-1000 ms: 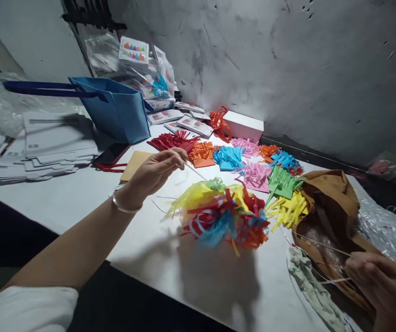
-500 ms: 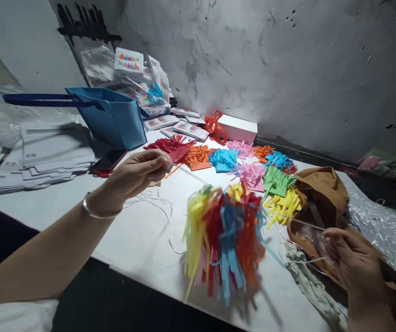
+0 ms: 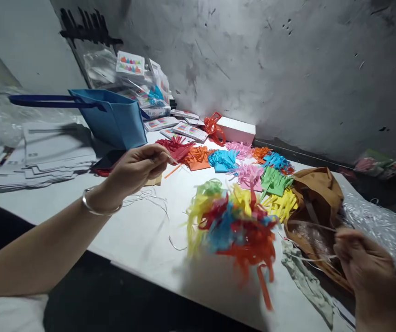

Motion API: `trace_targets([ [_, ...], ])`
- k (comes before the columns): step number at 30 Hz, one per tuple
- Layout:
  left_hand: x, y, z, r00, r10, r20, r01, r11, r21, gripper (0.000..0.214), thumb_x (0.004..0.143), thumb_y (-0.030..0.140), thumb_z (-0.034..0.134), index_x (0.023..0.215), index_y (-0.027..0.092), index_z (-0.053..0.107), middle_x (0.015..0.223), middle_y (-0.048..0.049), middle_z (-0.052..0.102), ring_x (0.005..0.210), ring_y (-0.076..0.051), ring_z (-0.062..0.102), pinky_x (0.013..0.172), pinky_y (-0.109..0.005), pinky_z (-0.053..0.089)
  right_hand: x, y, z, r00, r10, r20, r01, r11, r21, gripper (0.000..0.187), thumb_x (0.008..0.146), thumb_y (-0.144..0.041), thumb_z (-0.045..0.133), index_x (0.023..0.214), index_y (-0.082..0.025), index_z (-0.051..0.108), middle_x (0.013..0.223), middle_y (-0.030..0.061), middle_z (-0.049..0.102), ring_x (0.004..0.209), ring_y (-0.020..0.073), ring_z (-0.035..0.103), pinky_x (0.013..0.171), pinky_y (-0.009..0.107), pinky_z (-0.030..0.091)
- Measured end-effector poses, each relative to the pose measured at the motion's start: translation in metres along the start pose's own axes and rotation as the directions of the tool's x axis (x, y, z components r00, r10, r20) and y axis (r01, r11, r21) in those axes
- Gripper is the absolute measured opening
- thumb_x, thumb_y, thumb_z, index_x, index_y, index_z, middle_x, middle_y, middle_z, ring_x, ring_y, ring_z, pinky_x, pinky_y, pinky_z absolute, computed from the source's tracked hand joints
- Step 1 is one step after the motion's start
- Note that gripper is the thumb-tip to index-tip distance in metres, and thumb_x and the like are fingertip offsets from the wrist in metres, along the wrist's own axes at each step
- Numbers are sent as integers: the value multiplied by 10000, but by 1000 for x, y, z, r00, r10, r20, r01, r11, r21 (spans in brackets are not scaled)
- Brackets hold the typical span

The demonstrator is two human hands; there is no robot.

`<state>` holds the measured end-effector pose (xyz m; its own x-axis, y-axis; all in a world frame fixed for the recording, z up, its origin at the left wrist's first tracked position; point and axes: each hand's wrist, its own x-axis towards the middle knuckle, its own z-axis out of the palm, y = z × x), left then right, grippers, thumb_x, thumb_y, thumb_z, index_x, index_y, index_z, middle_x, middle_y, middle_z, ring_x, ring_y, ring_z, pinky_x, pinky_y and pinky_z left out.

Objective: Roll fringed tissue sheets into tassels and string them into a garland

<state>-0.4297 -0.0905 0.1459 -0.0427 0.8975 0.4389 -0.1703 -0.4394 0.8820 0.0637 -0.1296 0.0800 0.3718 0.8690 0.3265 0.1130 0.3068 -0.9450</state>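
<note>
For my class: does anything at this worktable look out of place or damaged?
Loose white string lies in untidy loops on the table near the left hand, and one orange strip trails below the rest of the multicoloured bunch. The grey wall behind is pitted and scuffed.

L arm reaches in from lower L, forearm slanting up over table's near edge, wrist approx. straight. L hand is up off the top, thumb & index tips pinched. R hand, toward table's R edge: thumb on bent index, other fingers curled.
</note>
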Motion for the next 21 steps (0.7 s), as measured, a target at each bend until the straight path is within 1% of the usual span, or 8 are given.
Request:
trace_targets([
  [4,-8,7,7,1000,12,-1,-12,1000,23,149,684,260,878,719,170,766,509,27,489,442,-44,380,373,-124,289,-1,-4,-7,1000,19,-7,-19,999,50,334,592,-450,894,722,-217,692,537,-39,517,451,82,423,406,215,346],
  [7,-16,11,10,1000,26,-9,-26,999,27,136,673,241,879,708,178,764,545,14,535,442,-42,377,376,-136,283,-2,-10,-11,999,32,-11,-31,997,75,336,580,-437,905,707,-213,690,571,-27,533,457,72,411,403,211,332],
  [10,-29,18,11,999,49,-15,-49,998,25,116,689,228,865,728,178,769,597,-3,590,453,-42,380,403,-155,321,-10,-19,-17,999,1,-39,3,995,101,323,619,-453,880,703,-230,663,546,-47,460,465,72,377,401,208,320],
  [12,-37,24,10,999,39,-12,-38,999,6,133,679,235,867,731,172,762,589,-1,586,456,-47,389,415,-165,338,-18,-25,-24,1000,23,-7,-22,995,99,335,617,-455,880,690,-229,645,530,-49,422,463,80,376,397,220,331],
  [14,-41,28,9,1000,-12,3,12,999,-30,168,675,265,858,707,162,729,544,17,541,443,-48,387,406,-161,322,-25,-30,-31,994,90,59,-96,989,109,361,629,-442,880,637,-221,594,517,-48,396,448,80,379,395,228,349],
  [16,-36,26,9,995,-90,35,91,995,-46,198,710,282,818,681,150,674,493,39,468,415,-43,361,389,-149,290,-24,-33,-31,981,159,115,-178,968,175,449,625,-428,887,570,-216,495,498,-63,348,421,65,349,389,218,346],
  [18,-22,18,13,981,-178,74,180,983,-24,218,762,259,762,658,138,612,462,56,399,389,-38,320,370,-140,244,-13,-35,-24,960,222,169,-258,938,234,515,605,-391,909,545,-209,430,487,-78,325,406,48,323,377,195,307],
  [21,4,5,28,950,-296,103,295,955,25,294,801,213,713,604,146,507,456,56,387,368,-36,275,343,-144,168,8,-37,-2,926,288,242,-344,911,229,397,659,-333,893,620,-190,524,489,-102,317,392,16,263,366,165,194],
])
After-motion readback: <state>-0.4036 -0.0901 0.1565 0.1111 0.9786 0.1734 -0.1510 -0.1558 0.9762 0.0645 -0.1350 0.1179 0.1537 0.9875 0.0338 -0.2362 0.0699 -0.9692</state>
